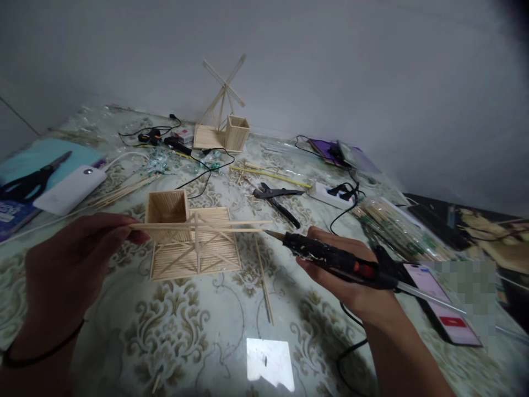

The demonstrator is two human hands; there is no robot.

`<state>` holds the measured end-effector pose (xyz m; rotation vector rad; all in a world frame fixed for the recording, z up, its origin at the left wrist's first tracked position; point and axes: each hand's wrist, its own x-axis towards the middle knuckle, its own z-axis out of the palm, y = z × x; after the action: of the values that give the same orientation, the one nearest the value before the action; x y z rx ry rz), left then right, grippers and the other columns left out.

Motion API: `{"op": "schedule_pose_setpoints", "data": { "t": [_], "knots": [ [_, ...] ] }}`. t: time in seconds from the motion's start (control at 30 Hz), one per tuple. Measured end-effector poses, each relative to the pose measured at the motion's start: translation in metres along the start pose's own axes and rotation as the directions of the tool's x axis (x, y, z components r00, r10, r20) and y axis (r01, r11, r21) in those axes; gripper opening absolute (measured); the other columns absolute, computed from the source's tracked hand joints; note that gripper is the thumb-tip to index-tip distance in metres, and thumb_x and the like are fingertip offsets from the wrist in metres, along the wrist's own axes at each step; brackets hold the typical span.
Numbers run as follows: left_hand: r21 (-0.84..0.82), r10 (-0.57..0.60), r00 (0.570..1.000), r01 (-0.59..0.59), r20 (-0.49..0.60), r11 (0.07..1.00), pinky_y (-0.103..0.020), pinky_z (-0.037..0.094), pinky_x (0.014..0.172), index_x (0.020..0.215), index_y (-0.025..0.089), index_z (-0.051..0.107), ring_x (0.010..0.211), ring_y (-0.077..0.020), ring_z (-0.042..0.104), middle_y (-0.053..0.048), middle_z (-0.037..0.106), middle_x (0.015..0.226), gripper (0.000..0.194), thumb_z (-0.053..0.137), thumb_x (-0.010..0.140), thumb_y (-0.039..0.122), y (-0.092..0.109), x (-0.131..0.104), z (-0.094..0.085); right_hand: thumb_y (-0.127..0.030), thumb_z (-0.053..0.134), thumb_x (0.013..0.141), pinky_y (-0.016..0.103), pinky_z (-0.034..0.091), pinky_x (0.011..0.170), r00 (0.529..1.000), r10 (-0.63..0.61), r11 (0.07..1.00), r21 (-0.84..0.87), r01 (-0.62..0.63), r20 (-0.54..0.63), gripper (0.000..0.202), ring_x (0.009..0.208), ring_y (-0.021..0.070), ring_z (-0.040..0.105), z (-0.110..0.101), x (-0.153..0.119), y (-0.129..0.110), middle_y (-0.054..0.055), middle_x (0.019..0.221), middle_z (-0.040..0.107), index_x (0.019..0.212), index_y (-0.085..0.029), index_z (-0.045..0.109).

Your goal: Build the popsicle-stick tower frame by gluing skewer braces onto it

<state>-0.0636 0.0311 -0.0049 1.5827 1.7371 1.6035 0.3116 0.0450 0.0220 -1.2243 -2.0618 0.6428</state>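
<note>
My left hand (78, 259) pinches the left end of thin wooden sticks (231, 226), which stretch rightward over a stick-built model. That model has a slatted base (217, 262), crossed stick supports and an open square box (167, 212) at its back left. In my right hand (351, 253) is a black hot glue gun (326, 256), its fingers wrapped around it and a clear glue stick out of its rear. The nozzle points left, close to the right ends of the sticks; whether it touches them I cannot tell. Loose sticks (264, 281) lie on the table below the nozzle.
A finished-looking stick windmill (223, 105) stands at the back. Black pliers (279, 201), a white power strip (333, 194) and a phone (444, 303) lie to the right. Scissors (37, 176) and a white power bank-like box (70, 190) are at left. Cables cross the patterned tablecloth (173, 331).
</note>
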Motion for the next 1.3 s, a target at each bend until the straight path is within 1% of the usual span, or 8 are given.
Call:
{"op": "schedule_pose_setpoints", "data": {
  "t": [0.13,0.3,0.53,0.6,0.7,0.93,1.1,1.3],
  "knots": [
    [0.023,0.011,1.000,-0.011,-0.015,1.000,-0.026,0.067,0.069,0.097,0.026,0.084,0.072,-0.0176,0.083,0.002,0.085,0.078,0.011,0.081,0.091,0.034,0.006,-0.001,0.002,-0.043,0.070,0.102,0.035,0.042,0.058,1.000,0.019,1.000,-0.002,-0.019,0.005,0.047,0.058,0.0170,0.048,0.001,0.001,-0.001,0.000,0.063,0.051,0.063,-0.025,0.052],
    [0.024,-0.011,1.000,0.011,0.009,1.000,-0.029,0.069,0.071,0.097,0.026,0.083,0.072,-0.0193,0.083,0.001,0.085,0.078,0.009,0.079,0.092,0.032,0.010,-0.001,0.002,-0.039,0.072,0.101,0.035,0.042,0.059,1.000,0.021,1.000,-0.001,-0.021,-0.004,0.042,0.059,0.0176,0.051,0.002,0.001,-0.001,0.000,0.064,0.055,0.065,-0.025,0.056],
    [-0.004,-0.017,1.000,0.017,0.011,1.000,-0.022,0.066,0.068,0.098,0.025,0.084,0.070,-0.0150,0.082,0.002,0.085,0.077,0.010,0.080,0.090,0.031,0.005,0.000,0.001,-0.040,0.071,0.101,0.035,0.042,0.057,1.000,0.007,1.000,0.001,-0.007,-0.023,0.042,0.058,0.0177,0.050,0.002,0.001,0.000,0.000,0.063,0.054,0.065,-0.026,0.056],
    [0.017,-0.004,1.000,0.004,-0.004,1.000,-0.021,0.064,0.063,0.098,0.026,0.084,0.069,-0.0152,0.081,0.002,0.085,0.077,0.012,0.081,0.090,0.033,0.004,0.000,0.001,-0.039,0.073,0.101,0.035,0.041,0.056,0.999,-0.004,1.000,0.003,0.004,-0.032,0.042,0.057,0.0177,0.050,0.002,0.001,0.001,0.000,0.062,0.054,0.064,-0.026,0.056],
    [0.010,-0.003,1.000,0.003,-0.011,1.000,-0.022,0.063,0.064,0.097,0.026,0.085,0.069,-0.0154,0.081,0.002,0.085,0.076,0.012,0.082,0.089,0.033,0.003,0.000,0.001,-0.038,0.073,0.100,0.035,0.040,0.055,0.999,-0.007,1.000,0.002,0.007,-0.036,0.042,0.056,0.0175,0.050,0.002,0.000,0.002,0.000,0.062,0.055,0.064,-0.026,0.055],
    [0.003,-0.006,1.000,0.006,-0.010,1.000,-0.019,0.062,0.066,0.100,0.025,0.085,0.070,-0.0133,0.081,0.002,0.085,0.078,0.013,0.083,0.089,0.033,-0.001,-0.001,0.001,-0.047,0.073,0.100,0.035,0.041,0.054,0.999,0.032,0.999,-0.004,-0.032,-0.042,0.047,0.055,0.0172,0.049,0.002,0.000,0.003,0.000,0.061,0.053,0.062,-0.026,0.054],
    [0.015,0.002,1.000,-0.002,0.001,1.000,-0.025,0.067,0.072,0.098,0.025,0.084,0.072,-0.0174,0.083,0.001,0.085,0.077,0.012,0.081,0.090,0.033,0.002,0.000,0.001,-0.046,0.073,0.100,0.034,0.042,0.055,0.999,0.032,0.999,-0.009,-0.032,-0.031,0.044,0.056,0.0168,0.051,0.000,0.000,0.003,0.000,0.063,0.055,0.064,-0.025,0.057],
    [0.001,-0.045,0.999,0.045,0.020,0.999,-0.021,0.064,0.067,0.100,0.024,0.084,0.072,-0.0153,0.082,0.000,0.086,0.080,0.014,0.083,0.089,0.032,-0.001,0.000,-0.001,-0.056,0.074,0.098,0.035,0.045,0.053,0.998,0.045,0.998,-0.042,-0.047,-0.049,0.052,0.055,0.0191,0.053,-0.001,-0.002,0.005,0.001,0.058,0.054,0.059,-0.027,0.057]
  ]
}}
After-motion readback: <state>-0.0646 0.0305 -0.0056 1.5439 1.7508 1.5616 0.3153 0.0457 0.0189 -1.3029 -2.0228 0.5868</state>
